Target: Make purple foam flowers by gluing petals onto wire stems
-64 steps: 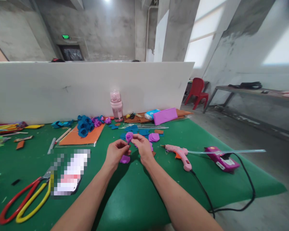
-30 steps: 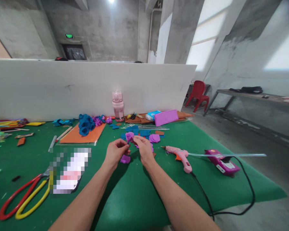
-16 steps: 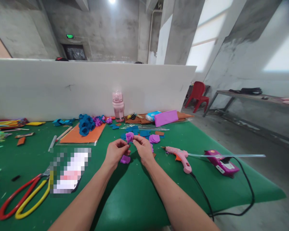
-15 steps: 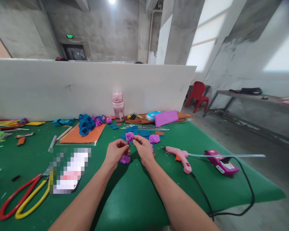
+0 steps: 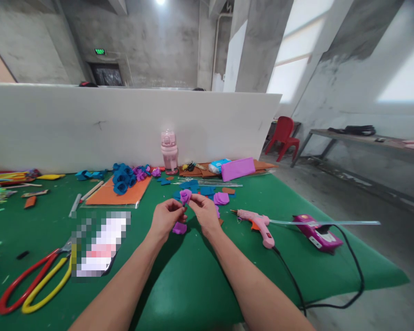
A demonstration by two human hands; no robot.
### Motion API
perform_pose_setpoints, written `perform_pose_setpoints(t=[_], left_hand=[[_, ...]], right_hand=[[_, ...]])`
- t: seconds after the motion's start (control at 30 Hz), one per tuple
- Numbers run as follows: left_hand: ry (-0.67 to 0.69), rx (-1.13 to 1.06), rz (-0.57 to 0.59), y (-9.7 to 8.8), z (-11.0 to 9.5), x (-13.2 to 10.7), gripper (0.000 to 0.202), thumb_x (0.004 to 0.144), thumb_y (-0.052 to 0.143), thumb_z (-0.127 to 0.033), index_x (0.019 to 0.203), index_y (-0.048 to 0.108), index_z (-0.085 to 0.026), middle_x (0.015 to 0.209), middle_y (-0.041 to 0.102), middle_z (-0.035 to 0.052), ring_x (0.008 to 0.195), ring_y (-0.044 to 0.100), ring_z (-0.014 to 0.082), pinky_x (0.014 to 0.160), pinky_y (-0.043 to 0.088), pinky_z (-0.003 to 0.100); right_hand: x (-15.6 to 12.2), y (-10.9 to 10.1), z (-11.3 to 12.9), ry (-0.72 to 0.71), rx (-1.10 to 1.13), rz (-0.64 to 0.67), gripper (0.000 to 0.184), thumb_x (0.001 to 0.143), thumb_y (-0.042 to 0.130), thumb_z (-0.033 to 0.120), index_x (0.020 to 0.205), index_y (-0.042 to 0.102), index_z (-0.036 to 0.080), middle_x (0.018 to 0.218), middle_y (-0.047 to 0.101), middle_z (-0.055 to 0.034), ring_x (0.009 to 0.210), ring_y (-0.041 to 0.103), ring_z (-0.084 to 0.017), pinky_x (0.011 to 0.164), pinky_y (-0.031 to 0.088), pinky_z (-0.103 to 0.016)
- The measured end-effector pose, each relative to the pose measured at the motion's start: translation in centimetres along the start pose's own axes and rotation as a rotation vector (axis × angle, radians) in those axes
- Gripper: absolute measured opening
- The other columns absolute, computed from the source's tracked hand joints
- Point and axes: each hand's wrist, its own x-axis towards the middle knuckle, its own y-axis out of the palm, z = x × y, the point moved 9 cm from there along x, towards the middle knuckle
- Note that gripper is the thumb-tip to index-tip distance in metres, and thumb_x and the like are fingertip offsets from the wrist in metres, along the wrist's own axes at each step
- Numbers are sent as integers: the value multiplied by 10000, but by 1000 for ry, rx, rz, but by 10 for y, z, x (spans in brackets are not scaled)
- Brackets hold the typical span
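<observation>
Near the centre of the frame, a purple paper rose (image 5: 185,196) was held up above the green-covered table (image 5: 186,289), between the person's two hands. The left hand (image 5: 167,218) had its grip closed, thumb and fingers pinched around the dark stem (image 5: 184,205) just under the bloom. The right hand (image 5: 204,215) had thumb and forefinger drawn together on the outer petal at the bloom's right edge, its grip narrow.

A loose purple petal (image 5: 179,228) lay just below the left fingertips, and a small stack of purple petals (image 5: 221,198) lay right of the rose. Blue rectangles (image 5: 207,190) were scattered behind it. At centre right, a pink glue gun (image 5: 255,219) lay on its side, a clear glue stick (image 5: 352,223) jutting from its back. Blue paper roses (image 5: 122,178) sat on an orange sheet (image 5: 106,197) at centre left; red-and-yellow-handled scissors (image 5: 50,271) lay at lower left.
</observation>
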Motion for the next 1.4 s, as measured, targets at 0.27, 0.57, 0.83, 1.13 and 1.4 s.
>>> perform_pose_setpoints(t=[0.27,0.57,0.83,1.13,1.4], left_hand=[[-7,0,-11,0,-1,-1,181,565,692,-252,622,549,-156,501,577,-38,472,592,135,467,467,225],[-3,-9,-12,-1,-3,-1,211,537,719,-248,624,550,-155,493,578,-42,464,589,130,465,465,221],[5,-7,-11,-1,-4,-1,210,551,716,-261,626,552,-153,499,577,-39,471,593,130,470,467,218],[9,-22,-7,0,-5,-2,239,533,728,-287,614,547,-155,493,569,-38,468,588,132,468,469,225],[2,-31,-3,1,-6,-2,259,518,741,-296,607,542,-156,489,566,-41,468,586,132,473,469,227]], right_hand=[[1,-1,-1,8,5,-17,169,668,615,216,813,688,172,802,705,-17,785,619,-170,792,458,-306],[-1,0,-2,13,10,-13,158,668,625,237,803,679,176,816,697,-19,781,611,-165,783,455,-301],[-1,1,-1,6,-20,-2,165,665,629,243,811,676,179,804,688,-17,760,606,-162,763,456,-300],[-1,3,0,3,-2,17,158,672,626,225,815,670,176,800,680,-18,759,598,-154,754,453,-286],[-3,7,3,-5,7,42,164,691,609,227,839,670,192,850,691,-20,819,610,-166,801,455,-304]])
